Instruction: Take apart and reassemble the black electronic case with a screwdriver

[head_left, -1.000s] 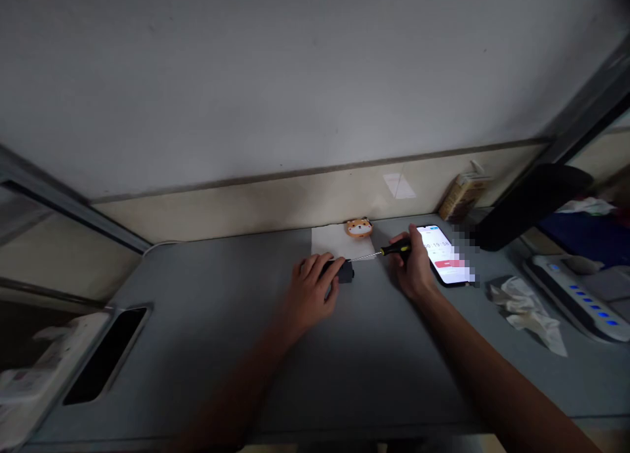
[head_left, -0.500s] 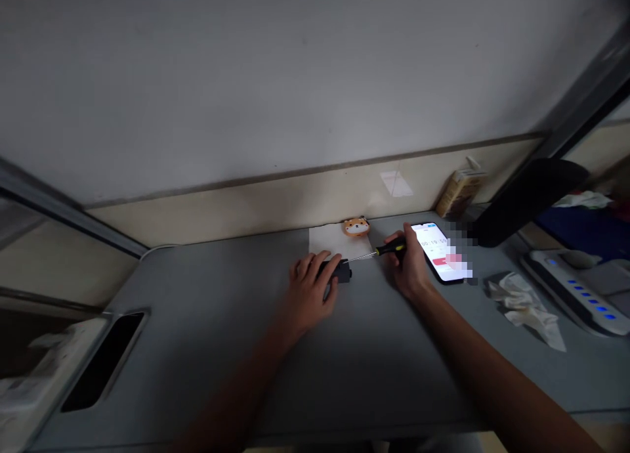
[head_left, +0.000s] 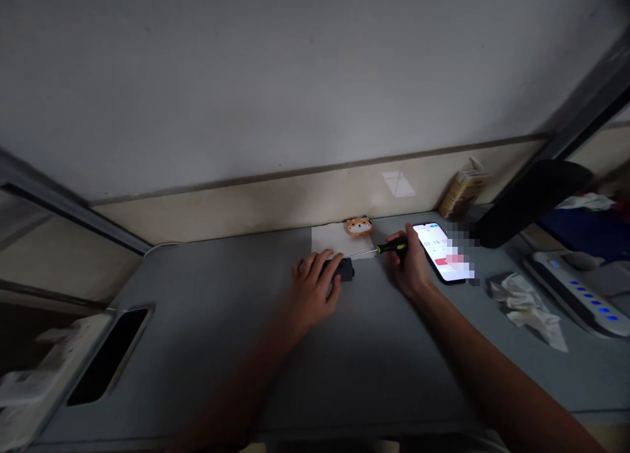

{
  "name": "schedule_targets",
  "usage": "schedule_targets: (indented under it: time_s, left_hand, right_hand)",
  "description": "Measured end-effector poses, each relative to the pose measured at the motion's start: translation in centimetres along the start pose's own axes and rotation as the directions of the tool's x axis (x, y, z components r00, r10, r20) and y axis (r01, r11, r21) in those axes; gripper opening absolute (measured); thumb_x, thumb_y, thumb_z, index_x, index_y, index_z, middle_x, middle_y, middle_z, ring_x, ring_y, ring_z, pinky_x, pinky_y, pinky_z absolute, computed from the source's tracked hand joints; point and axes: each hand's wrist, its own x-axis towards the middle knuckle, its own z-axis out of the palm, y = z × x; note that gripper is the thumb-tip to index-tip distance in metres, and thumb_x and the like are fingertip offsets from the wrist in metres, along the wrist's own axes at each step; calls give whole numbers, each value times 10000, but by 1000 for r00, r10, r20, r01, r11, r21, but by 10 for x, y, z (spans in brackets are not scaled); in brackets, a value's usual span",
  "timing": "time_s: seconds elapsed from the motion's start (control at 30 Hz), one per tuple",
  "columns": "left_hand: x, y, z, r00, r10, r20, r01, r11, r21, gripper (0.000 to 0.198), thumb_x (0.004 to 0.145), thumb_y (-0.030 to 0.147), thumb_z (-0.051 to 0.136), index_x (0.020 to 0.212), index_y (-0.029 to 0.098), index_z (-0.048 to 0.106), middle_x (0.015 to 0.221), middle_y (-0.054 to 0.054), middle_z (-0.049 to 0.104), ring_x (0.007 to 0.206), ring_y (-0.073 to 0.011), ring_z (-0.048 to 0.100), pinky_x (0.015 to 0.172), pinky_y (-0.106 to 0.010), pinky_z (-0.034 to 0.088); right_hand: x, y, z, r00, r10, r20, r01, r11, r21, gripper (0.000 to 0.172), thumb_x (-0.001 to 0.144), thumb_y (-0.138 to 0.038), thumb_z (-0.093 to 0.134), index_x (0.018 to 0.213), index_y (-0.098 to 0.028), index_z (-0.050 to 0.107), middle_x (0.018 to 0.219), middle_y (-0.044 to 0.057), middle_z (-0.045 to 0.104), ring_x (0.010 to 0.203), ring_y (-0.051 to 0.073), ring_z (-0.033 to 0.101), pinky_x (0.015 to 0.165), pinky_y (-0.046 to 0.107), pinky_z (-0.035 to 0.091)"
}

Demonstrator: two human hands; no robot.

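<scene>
My left hand (head_left: pixel 317 282) is closed over a small dark box-shaped device (head_left: pixel 347 270) on the grey desk, its fingers curled across the top. A small knob sticks out of the device's right end. In my right hand (head_left: pixel 411 262) is a screwdriver (head_left: pixel 392 245) with a black and yellow handle, held nearly level. Its thin metal shaft points left, and the tip is close to the device's upper edge; I cannot tell whether they touch. Behind the device lies a white sheet of paper (head_left: pixel 327 237), with an orange and white animal-faced item (head_left: pixel 359 226) on its far right corner.
A lit phone (head_left: pixel 438 243) with a timer lies beside my right hand. Farther right are crumpled tissue (head_left: pixel 531 308), a device with blue lights (head_left: pixel 575 292), a dark cylinder (head_left: pixel 536 200) and a drink carton (head_left: pixel 462 192). A dark-screened tablet or phone (head_left: pixel 109 358) lies left.
The view has shifted slightly. The screwdriver's tip appears a little higher against the dark device, with its shaft more level. Both hands keep their hold.
</scene>
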Motion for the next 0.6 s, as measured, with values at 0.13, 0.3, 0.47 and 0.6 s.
schedule_targets:
  time_s: [0.13,0.3,0.47,0.6]
  left_hand:
    - [1,2,-1,1000,6,12,-6,1000,20,381,964,184,500,1334,219,587,1218,-106,700,1091,-270,598,956,-419,417]
    - [2,3,-2,1000,25,5,-25,999,32,345,976,194,491,1301,206,607,1207,-112,706,1077,-267,602,925,-410,420]
    - [2,3,-1,1000,16,11,-16,1000,15,339,977,194,499,1295,206,615,1221,-112,700,1087,-269,598,936,-412,409]
    - [2,4,-2,1000,4,23,-5,1000,25,332,982,193,489,1284,196,629,1218,-114,702,1095,-266,594,944,-403,398]
  right_hand:
    - [2,2,-1,1000,-14,-1,14,1000,-3,616,672,-841,621,591,-232,573,398,-63,364,355,80,285,376,266,212]
    - [4,5,-4,999,-43,32,44,999,-15,597,716,-826,590,623,-237,564,433,-67,369,367,87,291,387,283,232]
    - [4,3,-4,999,-44,8,44,999,15,573,679,-797,650,599,-236,565,465,-52,441,379,78,286,382,277,210]
    - [4,2,-4,998,-54,-24,55,996,68,560,643,-762,703,580,-220,578,475,-56,468,364,57,283,363,263,192]
